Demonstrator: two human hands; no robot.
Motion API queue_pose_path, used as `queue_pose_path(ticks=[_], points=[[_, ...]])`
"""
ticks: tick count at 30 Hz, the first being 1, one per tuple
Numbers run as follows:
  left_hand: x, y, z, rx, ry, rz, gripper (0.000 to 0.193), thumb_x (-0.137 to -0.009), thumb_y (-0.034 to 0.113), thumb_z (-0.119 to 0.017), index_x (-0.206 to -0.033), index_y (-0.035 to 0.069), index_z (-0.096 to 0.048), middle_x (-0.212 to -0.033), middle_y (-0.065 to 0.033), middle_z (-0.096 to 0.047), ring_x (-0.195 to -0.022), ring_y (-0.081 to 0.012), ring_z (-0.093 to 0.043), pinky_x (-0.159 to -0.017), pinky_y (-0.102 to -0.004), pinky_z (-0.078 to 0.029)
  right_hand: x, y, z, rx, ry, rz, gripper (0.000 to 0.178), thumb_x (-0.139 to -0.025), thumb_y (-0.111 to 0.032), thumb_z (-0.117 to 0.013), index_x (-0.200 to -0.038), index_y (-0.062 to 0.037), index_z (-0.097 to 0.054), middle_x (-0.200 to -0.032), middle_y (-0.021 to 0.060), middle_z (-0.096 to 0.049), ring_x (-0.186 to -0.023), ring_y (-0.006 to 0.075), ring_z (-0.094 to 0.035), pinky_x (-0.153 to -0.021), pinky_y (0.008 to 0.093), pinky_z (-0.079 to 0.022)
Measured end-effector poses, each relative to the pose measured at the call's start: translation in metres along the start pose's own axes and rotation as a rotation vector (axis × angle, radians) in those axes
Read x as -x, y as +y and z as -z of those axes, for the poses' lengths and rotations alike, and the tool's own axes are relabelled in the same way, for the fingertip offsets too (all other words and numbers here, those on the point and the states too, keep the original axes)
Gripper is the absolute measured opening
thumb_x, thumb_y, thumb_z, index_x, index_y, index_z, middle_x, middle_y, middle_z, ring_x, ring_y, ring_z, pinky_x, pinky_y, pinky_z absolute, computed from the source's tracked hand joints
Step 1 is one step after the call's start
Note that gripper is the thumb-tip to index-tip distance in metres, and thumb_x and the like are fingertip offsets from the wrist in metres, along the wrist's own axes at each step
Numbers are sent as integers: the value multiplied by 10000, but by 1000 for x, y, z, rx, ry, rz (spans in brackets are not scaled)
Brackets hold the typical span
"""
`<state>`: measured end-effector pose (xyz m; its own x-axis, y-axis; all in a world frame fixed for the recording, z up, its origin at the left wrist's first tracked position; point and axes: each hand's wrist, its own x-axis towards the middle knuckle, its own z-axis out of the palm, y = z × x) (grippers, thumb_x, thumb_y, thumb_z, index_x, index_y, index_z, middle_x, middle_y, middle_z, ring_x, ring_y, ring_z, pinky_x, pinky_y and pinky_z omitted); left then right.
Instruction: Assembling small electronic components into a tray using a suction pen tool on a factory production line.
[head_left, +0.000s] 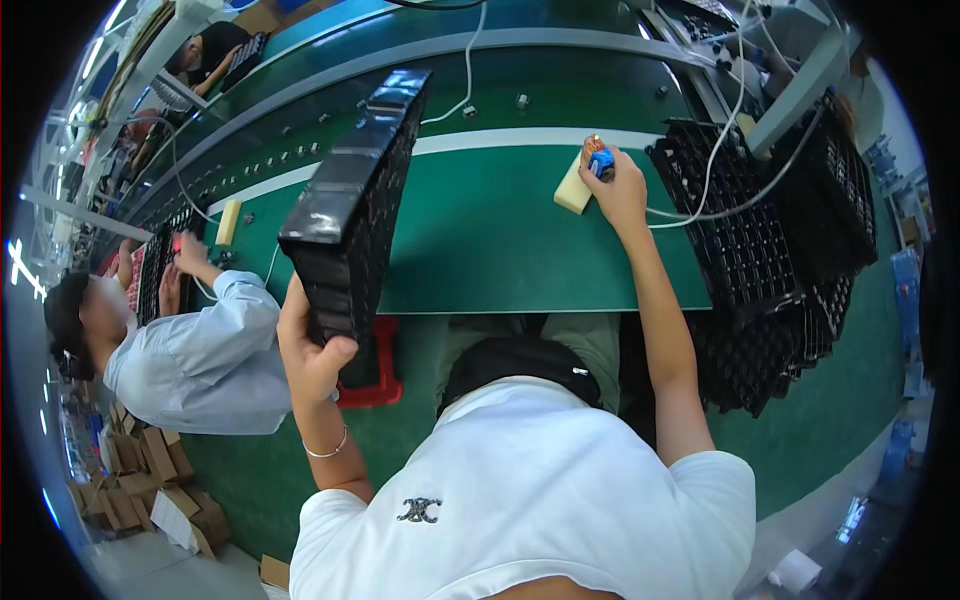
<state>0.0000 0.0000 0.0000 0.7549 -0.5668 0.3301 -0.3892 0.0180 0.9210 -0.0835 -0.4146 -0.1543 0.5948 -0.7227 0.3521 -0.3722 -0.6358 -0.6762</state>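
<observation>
Our left hand grips the black tray over the green table's left, while our right hand pinches a blue-orange piece over its right: a pick-up, we'd judge, next wanting steadiness.

We find the head-worn fisheye camera looking steeply down and forward, the wearer's white shirt near, the green bench at middle range, a grey rail far, its field reaching a co-worker at left and black trays at right.
</observation>
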Motion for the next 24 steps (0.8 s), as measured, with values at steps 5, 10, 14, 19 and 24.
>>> queue_pose_path(ticks=[5, 10, 14, 19, 24], points=[[13, 5, 17, 91, 41, 35, 941, -645, 559, -843, -1233, -102, -523, -1173, -70, -580, -1013, -133, -559, -890, -263, -435, -46, 11, -16, 68, 119, 207, 536, -713, -315, -774, -1130, -8, -636, -900, 194, -673, -796, 345, -661, -717, 390, -520], [33, -1, 43, 121, 160, 11, 899, -640, 643, -798, -1120, -89, -592, -1021, -51, -637, -950, -134, -573, -873, -254, -433, -123, 20, -40, 20, 99, 121, 439, -722, -321, -733, -1083, -91, -634, -891, 201, -661, -854, 396, -645, -725, 465, -501], [44, 10, 47, 72, 69, 38, 846, -656, 614, -786, -1076, -98, -607, -992, -67, -624, -918, -147, -568, -827, -265, -433, -165, 30, -63, 136, 66, 26, 426, -754, -325, -677, -1111, -108, -596, -928, 208, -678, -898, 422, -648, -759, 496, -513], [54, 6, 47, 144, 96, 28, 826, -686, 540, -796, -1151, -112, -596, -1114, -103, -619, -1001, -175, -572, -880, -281, -432, -178, 45, -74, 231, 53, 99, 415, -766, -320, -663, -1113, -102, -595, -902, 215, -679, -870, 433, -650, -748, 503, -514], [50, -3, 44, 223, 104, 42, 830, -693, 522, -803, -1192, -101, -575, -1156, -112, -601, -1051, -185, -556, -924, -288, -411, -155, 5, -52, 147, 113, 170, 285, -808, -234, -638, -1039, -79, -576, -834, 196, -672, -768, 438, -643, -696, 490, -512]])
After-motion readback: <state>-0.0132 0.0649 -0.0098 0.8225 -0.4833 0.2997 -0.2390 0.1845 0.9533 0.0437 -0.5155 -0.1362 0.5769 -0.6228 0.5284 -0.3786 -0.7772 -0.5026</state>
